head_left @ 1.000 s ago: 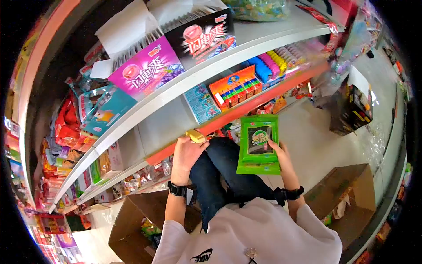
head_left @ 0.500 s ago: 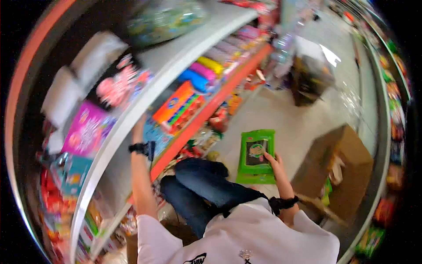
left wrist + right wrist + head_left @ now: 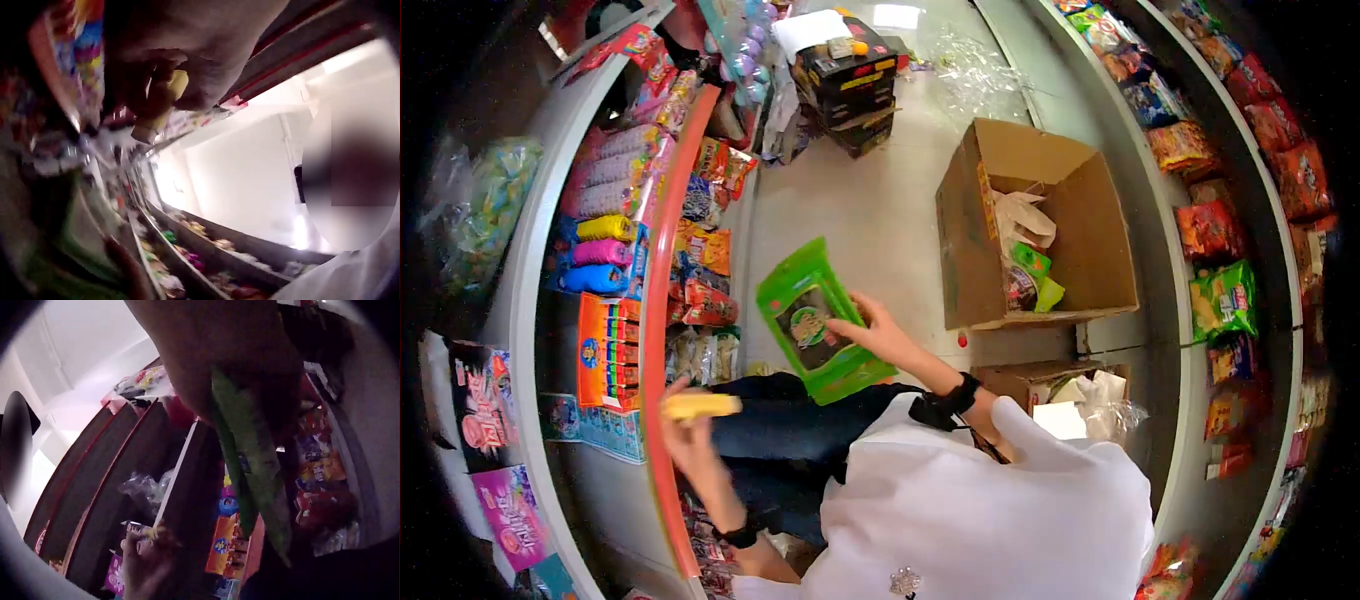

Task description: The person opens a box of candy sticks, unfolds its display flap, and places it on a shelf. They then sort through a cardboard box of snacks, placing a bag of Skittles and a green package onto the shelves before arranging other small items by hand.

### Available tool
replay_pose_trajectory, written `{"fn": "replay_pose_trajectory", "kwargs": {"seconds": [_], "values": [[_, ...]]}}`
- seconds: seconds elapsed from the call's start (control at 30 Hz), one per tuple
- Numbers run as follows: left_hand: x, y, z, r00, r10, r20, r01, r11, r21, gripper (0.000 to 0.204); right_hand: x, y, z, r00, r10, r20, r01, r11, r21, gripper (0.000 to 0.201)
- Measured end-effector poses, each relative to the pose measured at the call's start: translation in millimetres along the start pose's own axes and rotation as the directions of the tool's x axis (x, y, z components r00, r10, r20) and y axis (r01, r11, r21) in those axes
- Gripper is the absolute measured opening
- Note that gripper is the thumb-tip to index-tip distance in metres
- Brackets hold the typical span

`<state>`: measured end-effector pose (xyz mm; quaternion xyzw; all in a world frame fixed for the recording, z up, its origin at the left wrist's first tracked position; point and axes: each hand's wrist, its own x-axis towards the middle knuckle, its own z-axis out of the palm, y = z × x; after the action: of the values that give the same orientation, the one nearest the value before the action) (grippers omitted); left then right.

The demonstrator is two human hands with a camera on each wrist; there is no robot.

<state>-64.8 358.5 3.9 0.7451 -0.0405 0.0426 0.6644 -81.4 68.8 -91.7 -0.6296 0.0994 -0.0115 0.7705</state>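
My left hand (image 3: 692, 450) pinches a small, elongated yellow object (image 3: 700, 405) beside the shelf's red front edge. What kind of thing it is I cannot tell. The left wrist view shows the same yellow piece (image 3: 164, 106) close up, held between the fingers. In my right hand (image 3: 890, 335) are green packets (image 3: 783, 290) with a dark printed middle, the thumb lying across the front. From the right wrist, the green packets (image 3: 247, 459) appear edge-on as two layers. They are above the floor, by my knees.
On the left shelf stand an orange display box (image 3: 608, 352), a light-blue pack (image 3: 595, 424) and rolled blue, pink and yellow packets. An open cardboard box (image 3: 1105, 240) holding some packets sits on the floor. A dark carton (image 3: 850, 85) stands farther off. Snack shelves (image 3: 1165, 250) line the right.
The head view has swung to the right. My left hand reached into the lower shelf half a second ago and is now out at its edge. The right hand keeps the green packets, now tilted.
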Motion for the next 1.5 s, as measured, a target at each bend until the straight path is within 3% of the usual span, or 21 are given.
{"fn": "replay_pose_trajectory", "kwargs": {"seconds": [0.1, 0.13, 0.2, 0.27, 0.3, 0.33, 0.37, 0.4, 0.43, 0.5, 0.6, 0.67, 0.7, 0.9, 1.0, 1.1, 1.2, 1.33, 1.37, 1.4, 1.5], "values": [[-11, 22, 63, 0.952, -0.191, 0.239, 0.24, 0.952, -0.193, 0.042, -12, -21, -1, 0.996, -0.078, 0.032, 0.084, 0.944, -0.32, 0.045], [-10, 36, 72, 0.877, -0.296, 0.379, 0.425, 0.846, -0.323, 0.047, -15, -22, 0, 0.993, -0.118, 0.03, 0.12, 0.903, -0.412, 0.046], [-6, 13, 74, 0.72, -0.373, 0.585, 0.693, 0.417, -0.588, 0.052, -21, -19, -6, 0.998, -0.032, -0.047, 0.024, 0.986, -0.164, 0.04], [-7, 24, 89, 0.834, -0.351, 0.427, 0.512, 0.78, -0.359, 0.053, -26, -33, -19, 0.997, 0.036, -0.073, -0.038, 0.999, -0.033, 0.041], [-7, 33, 92, 0.937, -0.178, 0.301, 0.188, 0.982, -0.006, 0.054, -28, -36, -24, 0.995, 0.033, -0.091, -0.037, 0.998, -0.047, 0.04], [-8, 40, 92, 0.966, 0.039, 0.256, -0.14, 0.911, 0.389, 0.055, -29, -37, -29, 0.993, 0.031, -0.112, -0.038, 0.997, -0.061, 0.038], [-8, 40, 88, 0.97, 0.058, 0.235, -0.154, 0.896, 0.417, 0.057, -28, -32, -34, 0.994, 0.01, -0.112, -0.019, 0.996, -0.084, 0.037], [-6, 40, 84, 0.968, -0.096, 0.23, 0.069, 0.99, 0.123, 0.059, -26, -24, -38, 0.993, -0.013, -0.114, 0.001, 0.994, -0.105, 0.037], [-5, 40, 80, 0.934, -0.233, 0.272, 0.289, 0.939, -0.186, 0.06, -24, -16, -41, 0.993, -0.034, -0.116, 0.019, 0.992, -0.127, 0.036], [-5, 32, 67, 0.781, -0.387, 0.491, 0.625, 0.451, -0.637, 0.067, -22, -17, -39, 0.991, -0.064, -0.115, 0.042, 0.982, -0.182, 0.037], [-11, 30, 62, 0.74, -0.376, 0.558, 0.646, 0.168, -0.744, 0.069, -22, -19, -27, 0.994, -0.046, -0.098, 0.022, 0.973, -0.228, 0.041], [-17, 37, 62, 0.751, -0.439, 0.493, 0.612, 0.182, -0.77, 0.065, -19, -11, -17, 0.994, -0.079, -0.072, 0.059, 0.967, -0.248, 0.043], [-19, 37, 60, 0.745, -0.438, 0.503, 0.61, 0.145, -0.779, 0.065, -19, -15, -12, 0.999, 0.001, -0.04, -0.01, 0.973, -0.229, 0.043], [-26, 44, 44, 0.754, -0.383, 0.534, 0.594, 0.048, -0.803, 0.067, -17, -11, 11, 1.0, 0.025, 0.007, -0.023, 0.977, -0.211, 0.043], [-32, 45, 37, 0.803, -0.357, 0.476, 0.545, 0.119, -0.83, 0.068, -13, -5, 14, 0.999, 0.041, 0.013, -0.037, 0.964, -0.265, 0.042], [-37, 47, 33, 0.931, -0.2, 0.304, 0.364, 0.491, -0.791, 0.07, -9, 0, 18, 0.998, 0.025, 0.06, -0.006, 0.956, -0.292, 0.04], [-37, 47, 21, 0.934, -0.15, 0.326, 0.356, 0.489, -0.796, 0.072, -9, -12, 27, 0.993, 0.045, 0.109, -0.015, 0.965, -0.262, 0.039], [-33, 46, 6, 0.952, -0.161, 0.261, 0.23, 0.937, -0.261, 0.068, -18, -43, 59, 0.958, 0.135, 0.253, -0.106, 0.986, -0.126, 0.04], [-30, 34, 8, 0.972, -0.007, 0.233, 0.012, 1.0, -0.02, 0.067, -20, -50, 68, 0.931, 0.182, 0.317, -0.14, 0.979, -0.15, 0.041], [-30, 41, 10, 0.973, -0.005, 0.233, -0.044, 0.977, 0.207, 0.066, -24, -48, 78, 0.932, 0.15, 0.329, -0.113, 0.985, -0.128, 0.041], [-33, 43, 23, 0.995, -0.026, 0.094, -0.03, 0.837, 0.546, 0.065, -36, -44, 106, 0.934, 0.09, 0.345, -0.071, 0.995, -0.067, 0.043]]}}
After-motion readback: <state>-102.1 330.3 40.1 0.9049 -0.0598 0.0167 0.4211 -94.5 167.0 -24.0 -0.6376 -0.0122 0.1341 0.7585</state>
